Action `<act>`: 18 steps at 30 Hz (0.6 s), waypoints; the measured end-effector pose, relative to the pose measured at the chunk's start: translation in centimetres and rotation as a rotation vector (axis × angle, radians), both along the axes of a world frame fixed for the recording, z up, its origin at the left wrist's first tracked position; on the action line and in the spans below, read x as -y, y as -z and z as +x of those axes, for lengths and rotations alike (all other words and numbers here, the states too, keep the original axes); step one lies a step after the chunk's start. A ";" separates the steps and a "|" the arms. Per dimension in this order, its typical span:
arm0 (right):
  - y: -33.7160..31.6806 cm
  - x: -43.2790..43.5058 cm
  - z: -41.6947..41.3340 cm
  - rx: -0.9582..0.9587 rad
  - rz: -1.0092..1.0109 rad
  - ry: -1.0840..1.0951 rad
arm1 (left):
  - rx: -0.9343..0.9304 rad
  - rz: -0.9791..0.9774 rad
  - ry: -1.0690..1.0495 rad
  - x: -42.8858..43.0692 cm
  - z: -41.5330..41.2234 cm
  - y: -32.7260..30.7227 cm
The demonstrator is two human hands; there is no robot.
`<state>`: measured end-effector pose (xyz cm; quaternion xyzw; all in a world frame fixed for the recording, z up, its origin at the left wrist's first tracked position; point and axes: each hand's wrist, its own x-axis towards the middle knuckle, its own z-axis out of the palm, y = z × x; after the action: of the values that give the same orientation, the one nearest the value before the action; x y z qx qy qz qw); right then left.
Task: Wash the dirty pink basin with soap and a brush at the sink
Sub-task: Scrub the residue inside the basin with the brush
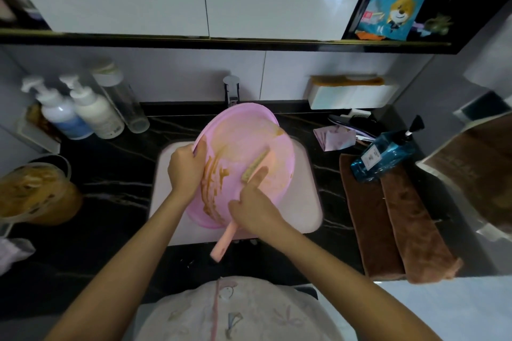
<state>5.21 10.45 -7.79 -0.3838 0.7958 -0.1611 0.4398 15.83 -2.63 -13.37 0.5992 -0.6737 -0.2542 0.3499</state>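
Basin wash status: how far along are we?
Done: the pink basin is tilted up over the sink, with the left hand gripping its rim. In hand: the right hand holds the brush, bristles against the inside wall. Left: brown smears cover the lower left inside, no foam shows, and rinsing is not yet done.

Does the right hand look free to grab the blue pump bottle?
Probably not yet: the right hand grips the brush in the pink basin, though nothing blocks the blue pump bottle.
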 end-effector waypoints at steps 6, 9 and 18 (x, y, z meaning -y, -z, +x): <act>-1.8 2.4 -3.6 0.077 0.019 0.032 | 0.036 0.007 -0.012 -1.2 -0.6 -0.8; -1.6 0.2 -1.3 0.084 0.035 -0.050 | 0.042 0.023 -0.016 -1.3 -0.6 -0.9; -1.1 0.7 -0.8 0.155 0.071 0.106 | 0.018 0.037 -0.005 -0.6 -0.2 -0.1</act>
<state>4.40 9.79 -6.69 -0.3116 0.7838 -0.1851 0.5043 15.60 -2.00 -13.26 0.6094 -0.6707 -0.2602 0.3333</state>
